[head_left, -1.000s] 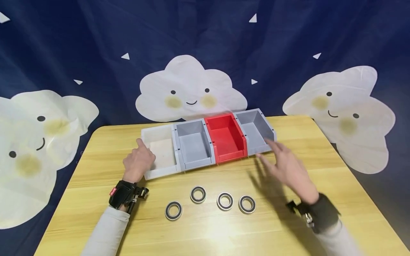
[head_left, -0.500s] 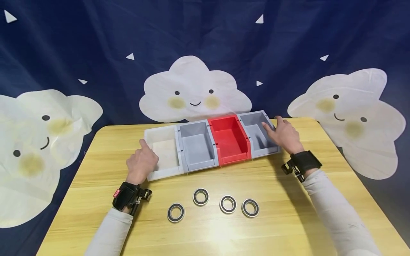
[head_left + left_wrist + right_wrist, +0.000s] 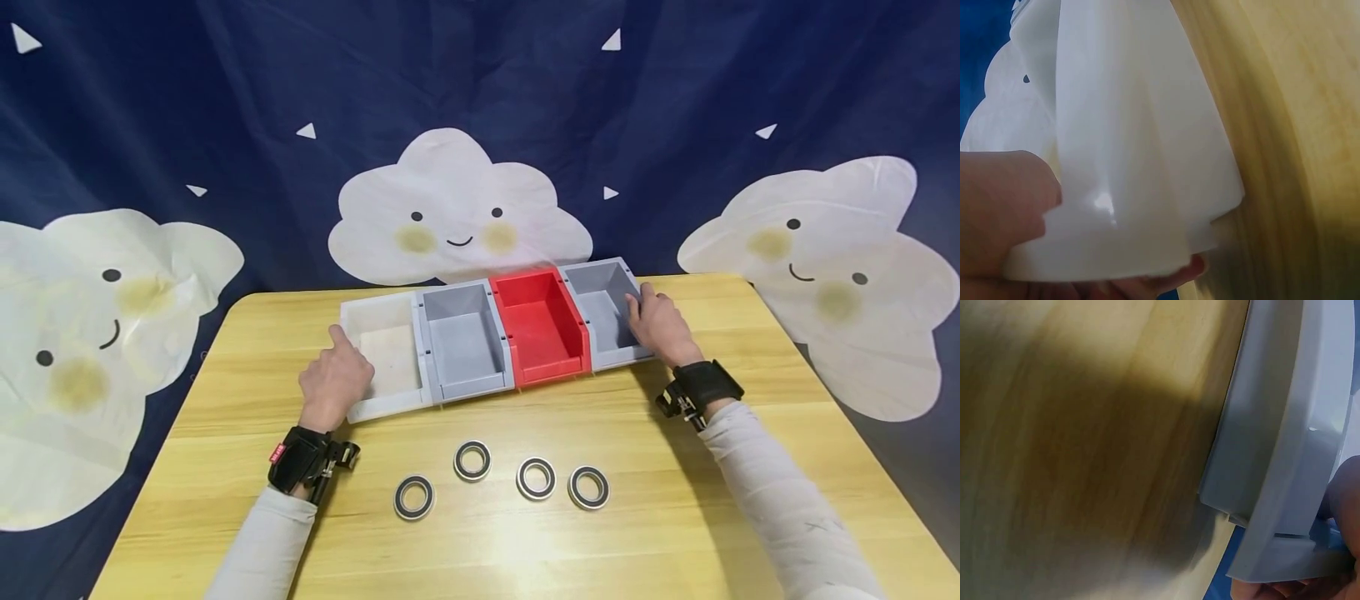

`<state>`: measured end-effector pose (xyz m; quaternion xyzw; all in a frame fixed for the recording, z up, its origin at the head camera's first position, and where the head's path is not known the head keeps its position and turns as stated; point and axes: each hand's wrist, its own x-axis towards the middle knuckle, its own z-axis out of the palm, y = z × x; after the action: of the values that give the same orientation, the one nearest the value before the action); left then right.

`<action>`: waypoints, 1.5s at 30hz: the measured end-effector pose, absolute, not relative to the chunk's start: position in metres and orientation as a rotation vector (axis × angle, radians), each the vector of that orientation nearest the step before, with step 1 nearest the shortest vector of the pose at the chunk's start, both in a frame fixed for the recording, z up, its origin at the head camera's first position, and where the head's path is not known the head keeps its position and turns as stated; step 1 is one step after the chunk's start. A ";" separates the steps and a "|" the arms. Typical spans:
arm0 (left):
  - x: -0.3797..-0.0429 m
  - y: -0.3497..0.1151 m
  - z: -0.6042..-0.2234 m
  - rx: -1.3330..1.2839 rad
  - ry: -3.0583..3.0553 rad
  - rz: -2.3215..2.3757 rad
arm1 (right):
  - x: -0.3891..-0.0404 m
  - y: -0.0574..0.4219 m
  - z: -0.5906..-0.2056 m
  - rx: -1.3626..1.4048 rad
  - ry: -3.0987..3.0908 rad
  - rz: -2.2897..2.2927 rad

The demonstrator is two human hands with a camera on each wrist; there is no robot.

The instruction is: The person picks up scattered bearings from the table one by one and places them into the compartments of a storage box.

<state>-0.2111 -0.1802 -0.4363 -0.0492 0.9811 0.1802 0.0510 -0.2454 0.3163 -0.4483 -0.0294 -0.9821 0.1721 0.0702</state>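
Note:
A row of joined plastic bins lies at a slant near the table's back: a white bin [image 3: 386, 407], a grey bin [image 3: 461, 337], a red bin [image 3: 540, 325] and another grey bin [image 3: 597, 312] at the right end. My left hand [image 3: 335, 379] grips the outer wall of the white bin, thumb inside and fingers under the rim in the left wrist view. At the other end, my right hand [image 3: 662, 327] holds the right grey bin's outer wall [image 3: 1297, 456], fingers curled beneath its edge. Several ball bearings, one a leftmost bearing [image 3: 400, 498], lie flat in front of the bins.
The wooden table [image 3: 465, 558] has rounded back corners. Behind it hangs a dark blue curtain [image 3: 247, 67] printed with smiling clouds, close to the bins' back edge. Each wrist wears a black strap [image 3: 295, 458] with a small camera.
My right hand has moved in from the right, first over the right grey bin's front, then onto its outer wall, and now its fingers have closed there. The left hand stays on the white bin.

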 end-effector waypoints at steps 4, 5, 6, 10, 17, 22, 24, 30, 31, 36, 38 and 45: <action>-0.211 -0.181 -0.435 -0.137 2.999 0.547 | -0.239 0.316 -0.449 -0.059 -2.915 0.553; -0.211 -0.181 -0.435 -0.131 3.000 0.548 | -0.236 0.316 -0.449 -0.062 -2.912 0.560; -0.211 -0.181 -0.435 -0.124 3.003 0.550 | -0.234 0.315 -0.448 -0.063 -2.910 0.567; -0.213 -0.183 -0.435 -0.097 3.004 0.545 | -0.222 0.314 -0.447 -0.064 -2.909 0.582; -0.213 -0.190 -0.434 -0.094 2.981 0.526 | -0.200 0.312 -0.449 -0.020 -2.907 0.611; -0.212 -0.192 -0.435 -0.078 2.985 0.524 | -0.189 0.313 -0.447 -0.038 -2.928 0.647; -0.211 -0.192 -0.435 -0.074 2.991 0.524 | -0.187 0.313 -0.446 -0.044 -2.929 0.662; -0.206 -0.193 -0.436 -0.065 2.969 0.497 | -0.175 0.310 -0.444 -0.051 -2.945 0.681; -0.205 -0.193 -0.437 -0.062 2.968 0.491 | -0.173 0.310 -0.444 -0.059 -2.951 0.681; -0.202 -0.195 -0.437 -0.048 2.985 0.481 | -0.165 0.307 -0.445 -0.102 -2.963 0.687; -0.201 -0.195 -0.436 -0.047 2.986 0.483 | -0.162 0.307 -0.445 -0.113 -2.965 0.693; -0.196 -0.195 -0.437 -0.066 2.994 0.482 | -0.155 0.306 -0.448 -0.133 -2.958 0.701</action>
<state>-0.1961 -0.1951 -0.4369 -0.0217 0.9856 0.1587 0.0539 -0.1549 0.3061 -0.4480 -0.0435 -0.9710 0.2300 0.0495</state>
